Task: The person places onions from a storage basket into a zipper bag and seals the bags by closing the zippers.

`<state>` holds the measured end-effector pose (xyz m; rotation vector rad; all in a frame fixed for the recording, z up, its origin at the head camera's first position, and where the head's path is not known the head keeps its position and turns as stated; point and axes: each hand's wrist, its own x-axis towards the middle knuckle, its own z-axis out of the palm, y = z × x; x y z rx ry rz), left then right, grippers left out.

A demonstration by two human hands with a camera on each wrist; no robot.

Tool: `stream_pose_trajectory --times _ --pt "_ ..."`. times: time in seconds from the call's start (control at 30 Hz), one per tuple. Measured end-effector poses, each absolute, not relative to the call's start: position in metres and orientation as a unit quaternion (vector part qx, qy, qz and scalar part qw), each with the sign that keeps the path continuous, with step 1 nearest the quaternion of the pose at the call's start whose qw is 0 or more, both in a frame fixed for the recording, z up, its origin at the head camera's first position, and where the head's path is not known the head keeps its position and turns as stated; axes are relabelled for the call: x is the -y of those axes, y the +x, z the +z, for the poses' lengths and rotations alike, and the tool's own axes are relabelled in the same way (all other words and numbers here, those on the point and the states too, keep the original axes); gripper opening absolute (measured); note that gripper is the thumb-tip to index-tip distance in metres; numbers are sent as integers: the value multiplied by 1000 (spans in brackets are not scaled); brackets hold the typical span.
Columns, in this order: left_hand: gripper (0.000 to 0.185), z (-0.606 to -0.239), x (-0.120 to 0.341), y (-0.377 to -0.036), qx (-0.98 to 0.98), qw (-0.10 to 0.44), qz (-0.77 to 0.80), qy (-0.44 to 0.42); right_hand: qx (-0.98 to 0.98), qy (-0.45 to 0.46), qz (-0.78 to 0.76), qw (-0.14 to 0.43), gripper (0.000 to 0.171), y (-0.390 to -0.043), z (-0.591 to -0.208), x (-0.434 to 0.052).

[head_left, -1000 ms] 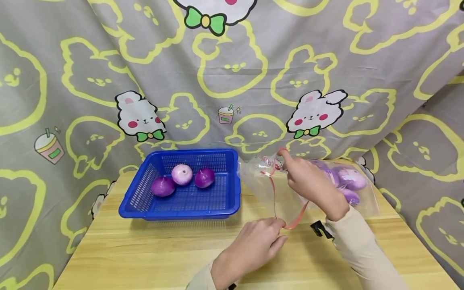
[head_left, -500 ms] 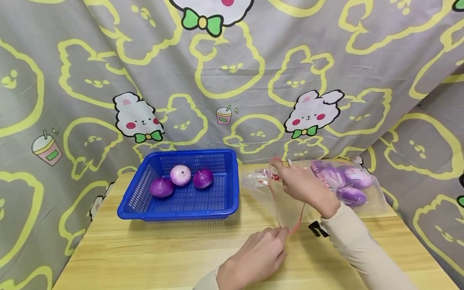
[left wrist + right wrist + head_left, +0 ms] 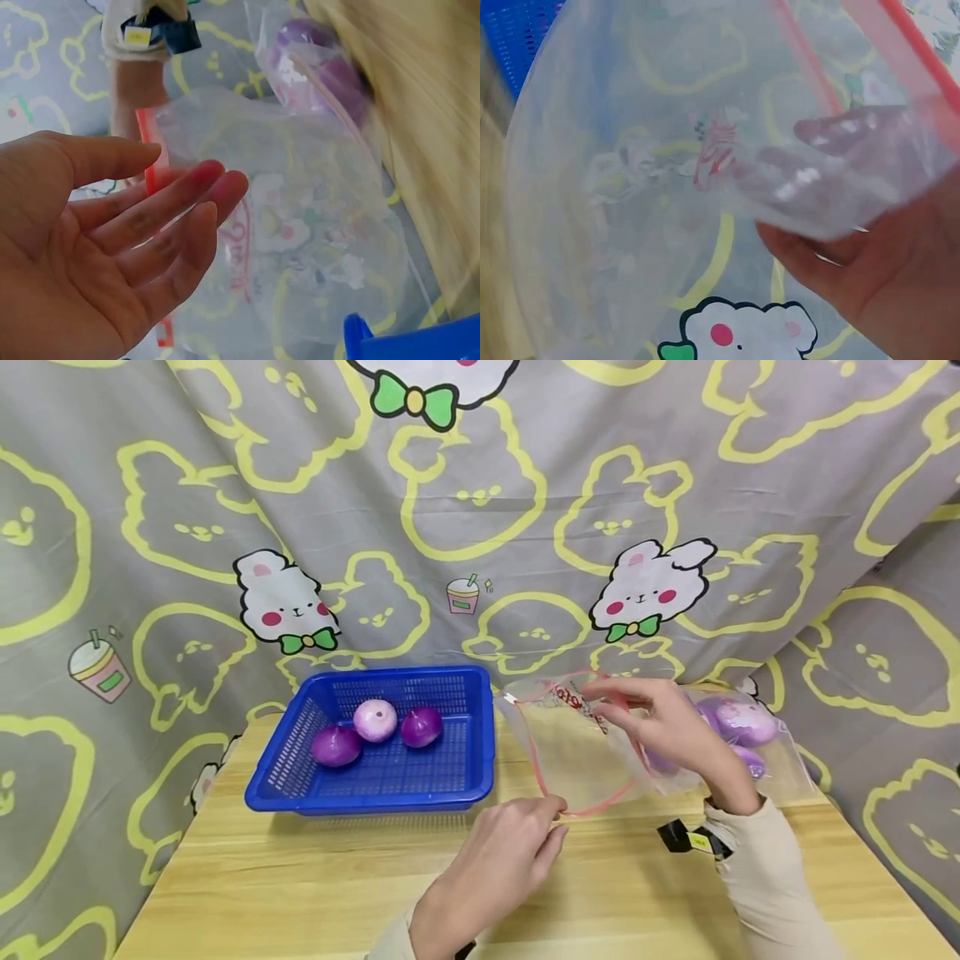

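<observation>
A clear plastic bag with a pinkish-red zip strip [image 3: 543, 777] stands with its mouth spread toward the front, its red and black print on the back wall. My left hand [image 3: 498, 852] touches the front rim; in the left wrist view its fingers [image 3: 180, 217] are loosely extended across the red strip, thumb apart. My right hand [image 3: 675, 727] is at the rear right rim. In the right wrist view its fingers [image 3: 832, 172] lie behind the film, extended, while the thumb stays in front. Behind the right hand lies another clear bag holding several purple onions [image 3: 742, 722].
A blue plastic basket [image 3: 375, 800] stands on the left of the wooden table [image 3: 315, 877]. In it lie two purple onions [image 3: 422, 727] and a paler onion [image 3: 375, 721]. A patterned grey curtain [image 3: 480, 527] hangs right behind the table.
The bag's mouth has widened from a narrow gap to a broad loop. My right hand has moved right, its fingers loosening; my left hand has shifted left and slightly up.
</observation>
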<state>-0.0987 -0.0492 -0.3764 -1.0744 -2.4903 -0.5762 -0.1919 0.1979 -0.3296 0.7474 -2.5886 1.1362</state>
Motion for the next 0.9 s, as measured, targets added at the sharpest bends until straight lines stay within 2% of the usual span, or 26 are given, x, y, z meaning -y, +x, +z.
stream_pose_trajectory --times 0.13,0.27,0.4,0.67,0.9 --pt "3 -380 47 -100 875 173 -193 -408 869 239 406 148 19 -193 -341 -199" --pt "7 -384 42 -97 860 143 -175 -457 865 234 402 188 19 -194 -350 -196" --pt "10 -386 43 -98 864 128 -167 -457 861 262 388 199 24 -195 -353 -188" --pt "17 -381 49 -104 878 152 -183 -416 886 284 334 151 39 -191 -347 -179" --pt "14 -371 57 -111 872 182 -218 -398 896 270 318 154 42 -189 -349 -180"
